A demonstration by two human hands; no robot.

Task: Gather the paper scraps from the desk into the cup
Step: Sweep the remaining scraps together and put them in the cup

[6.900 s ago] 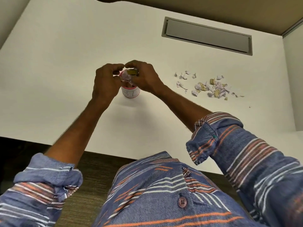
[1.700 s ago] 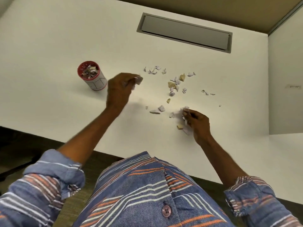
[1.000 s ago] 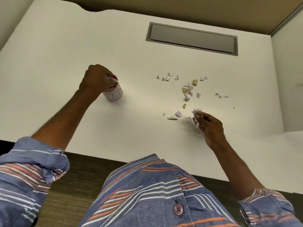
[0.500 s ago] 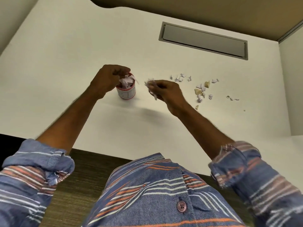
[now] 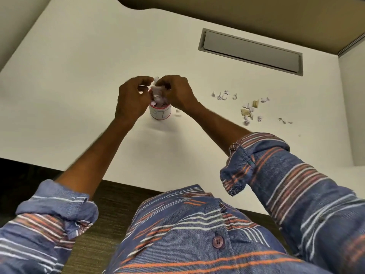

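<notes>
A small white cup (image 5: 160, 114) with a red rim stands on the white desk (image 5: 79, 86). Paper scraps (image 5: 159, 94) are heaped above its rim. My left hand (image 5: 133, 97) curls at the cup's left side, fingers at the heap. My right hand (image 5: 176, 91) is at the cup's right, pinching scraps over the opening. One or two small scraps (image 5: 177, 112) lie beside the cup on the right. A scattering of white and tan scraps (image 5: 247, 109) lies on the desk further right.
A grey recessed cable tray (image 5: 250, 51) is set into the desk at the back right. A white partition (image 5: 353, 105) bounds the desk on the right. The desk's front edge runs just before my shirt.
My right hand has carried its scraps left to the cup's opening. My left hand stays at the cup. The two hands now meet over the heap.
</notes>
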